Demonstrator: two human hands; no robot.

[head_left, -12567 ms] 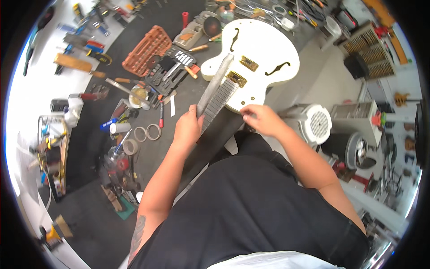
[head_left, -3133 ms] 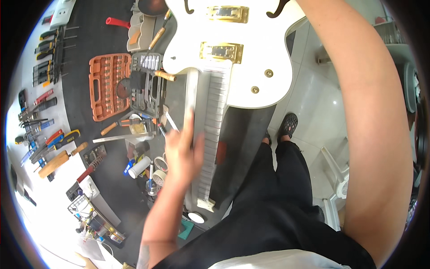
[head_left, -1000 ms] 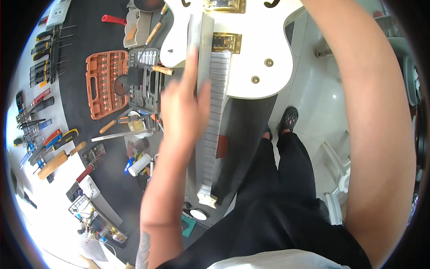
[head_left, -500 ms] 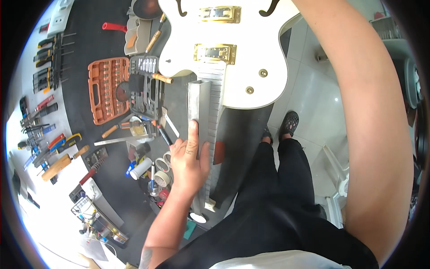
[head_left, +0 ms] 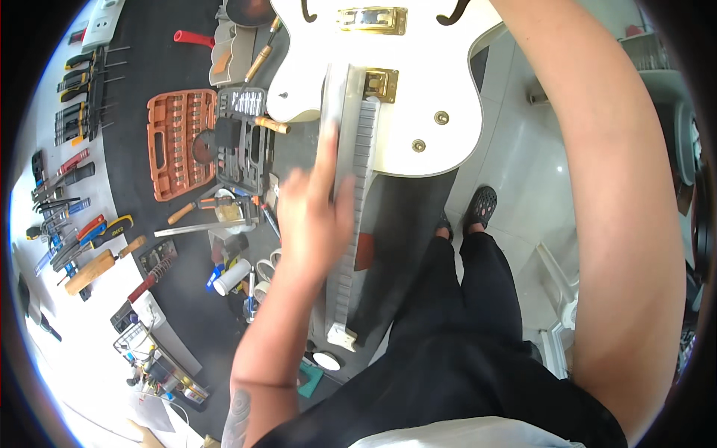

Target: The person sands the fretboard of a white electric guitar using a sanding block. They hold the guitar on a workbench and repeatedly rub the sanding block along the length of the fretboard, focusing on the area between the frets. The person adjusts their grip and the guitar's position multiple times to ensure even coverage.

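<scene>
My left hand point(head_left: 314, 224), blurred, grips a long silver metal bar point(head_left: 345, 82), index finger stretched along it and thumb at its right side. The bar lies lengthwise over the fretted neck point(head_left: 364, 127) of a white guitar point(head_left: 437, 78), its upper end partly covering the lower gold pickup point(head_left: 382, 85). The upper gold pickup point(head_left: 371, 20) and f-holes show at the top. My right forearm point(head_left: 612, 216) reaches up along the right to the guitar body; that hand is out of the picture.
Left on the dark bench point(head_left: 127, 172) are an orange socket case point(head_left: 168, 145), a grey tool case point(head_left: 254, 149), files, tape rolls and a white cylinder point(head_left: 231, 276). Tools line the left wall. Right are tiled floor point(head_left: 508, 149), my feet and a white plastic object point(head_left: 560, 291).
My left hand and bar have moved up toward the guitar body since half a second ago, after moving down before that. Since the oldest frame my right hand has left view.
</scene>
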